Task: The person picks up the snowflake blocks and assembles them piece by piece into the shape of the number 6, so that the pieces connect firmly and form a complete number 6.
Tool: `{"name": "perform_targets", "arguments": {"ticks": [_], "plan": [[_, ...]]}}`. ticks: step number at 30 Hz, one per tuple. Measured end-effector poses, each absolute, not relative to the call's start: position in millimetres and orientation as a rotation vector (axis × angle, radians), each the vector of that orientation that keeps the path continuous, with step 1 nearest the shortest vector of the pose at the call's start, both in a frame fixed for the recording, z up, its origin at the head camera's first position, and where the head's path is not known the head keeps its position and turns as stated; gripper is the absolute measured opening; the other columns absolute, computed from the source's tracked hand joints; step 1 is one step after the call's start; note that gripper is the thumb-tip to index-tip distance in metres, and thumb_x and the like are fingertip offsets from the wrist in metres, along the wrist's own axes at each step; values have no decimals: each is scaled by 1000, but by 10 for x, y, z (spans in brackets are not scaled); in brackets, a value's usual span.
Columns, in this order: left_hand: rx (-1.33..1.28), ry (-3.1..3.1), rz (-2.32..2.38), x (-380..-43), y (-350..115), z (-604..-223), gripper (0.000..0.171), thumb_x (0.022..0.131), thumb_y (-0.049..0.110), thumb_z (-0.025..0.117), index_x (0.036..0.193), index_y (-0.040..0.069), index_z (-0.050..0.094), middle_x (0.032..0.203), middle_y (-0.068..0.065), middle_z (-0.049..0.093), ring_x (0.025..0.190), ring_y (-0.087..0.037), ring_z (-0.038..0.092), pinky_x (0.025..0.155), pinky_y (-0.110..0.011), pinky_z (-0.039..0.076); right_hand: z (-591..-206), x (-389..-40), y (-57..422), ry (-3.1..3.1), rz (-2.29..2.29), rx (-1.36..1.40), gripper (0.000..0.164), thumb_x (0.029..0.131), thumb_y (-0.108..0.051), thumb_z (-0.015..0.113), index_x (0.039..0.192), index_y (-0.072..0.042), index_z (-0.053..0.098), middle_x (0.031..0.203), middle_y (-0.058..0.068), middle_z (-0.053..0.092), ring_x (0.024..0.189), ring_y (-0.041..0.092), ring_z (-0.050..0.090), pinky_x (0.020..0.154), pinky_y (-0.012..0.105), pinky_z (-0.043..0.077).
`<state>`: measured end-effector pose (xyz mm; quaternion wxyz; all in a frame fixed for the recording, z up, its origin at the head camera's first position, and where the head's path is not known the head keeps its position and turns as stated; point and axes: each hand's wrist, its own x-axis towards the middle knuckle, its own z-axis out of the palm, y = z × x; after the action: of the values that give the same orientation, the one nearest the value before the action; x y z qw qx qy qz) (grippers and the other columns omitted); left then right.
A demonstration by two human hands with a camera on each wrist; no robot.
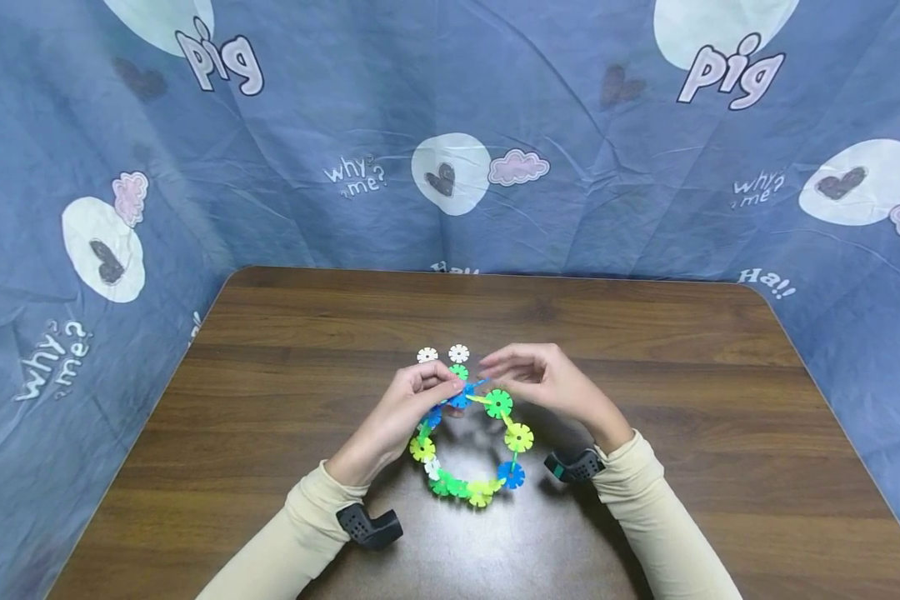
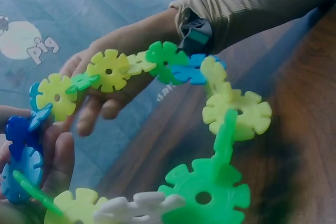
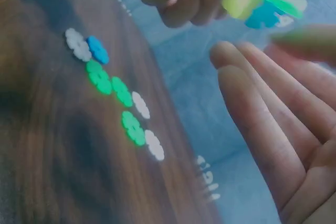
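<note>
A ring of snowflake-shaped plastic discs, slotted edge to edge in green, yellow, blue and white, hangs above the table; its yellow disc [image 1: 519, 437] faces up at the right side. My left hand [image 1: 408, 404] pinches the ring's far side at the blue discs [image 2: 22, 174], whose joint is partly covered by the fingers. Across from it, my right hand [image 1: 547, 379] hovers beside those blue pieces. Its fingers [image 3: 262, 135] are extended and hold nothing in the right wrist view.
Loose discs lie flat on the brown wooden table [image 1: 270, 417] beyond the ring: a white disc [image 3: 79, 44], a blue disc [image 3: 97, 50], a green disc [image 3: 133, 128] and several others. A blue printed cloth [image 1: 285, 167] hangs behind the table's far edge.
</note>
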<state>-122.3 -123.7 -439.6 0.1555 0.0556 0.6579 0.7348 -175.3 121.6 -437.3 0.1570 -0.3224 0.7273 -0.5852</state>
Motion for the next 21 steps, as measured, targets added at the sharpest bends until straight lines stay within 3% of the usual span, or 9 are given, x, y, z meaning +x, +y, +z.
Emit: {"name": "perform_targets", "arguments": {"ticks": [4, 10, 17, 21], "plan": [[130, 1862, 2188, -1242, -1255, -4394, 7, 102, 8, 61, 97, 8, 64, 89, 3, 71, 77, -13, 71, 77, -30, 64, -4358, -1778, 1260, 2031, -1656, -815, 23, 101, -7, 64, 121, 5, 68, 109, 24, 76, 86, 15, 77, 78, 48, 66], [100, 1850, 2208, -1246, -1255, -4389, 6, 104, 9, 59, 103, 3, 62, 92, 0, 70, 81, -15, 69, 80, -32, 65, -4365, -1788, 1233, 2029, -1630, -823, 18, 97, -7, 70, 111, 5, 72, 96, 19, 78, 79, 13, 76, 77, 35, 67], [111, 1896, 2083, -1246, -1251, -4402, 37, 103, 18, 63, 135, 0, 59, 114, -8, 67, 76, -17, 73, 82, -40, 65, -4382, -1791, 1248, 2074, -1633, -812, 10, 96, -5, 70, 102, 2, 76, 90, 10, 79, 74, 8, 71, 71, 28, 64], [125, 1930, 2013, -1249, -1247, -4418, 41, 100, 21, 69, 136, 2, 62, 113, -12, 71, 75, -15, 72, 76, -35, 65, -4383, -1783, 1236, 2078, -1595, -817, 10, 97, -7, 70, 102, -1, 76, 92, 11, 79, 74, 9, 71, 71, 28, 64]]}}
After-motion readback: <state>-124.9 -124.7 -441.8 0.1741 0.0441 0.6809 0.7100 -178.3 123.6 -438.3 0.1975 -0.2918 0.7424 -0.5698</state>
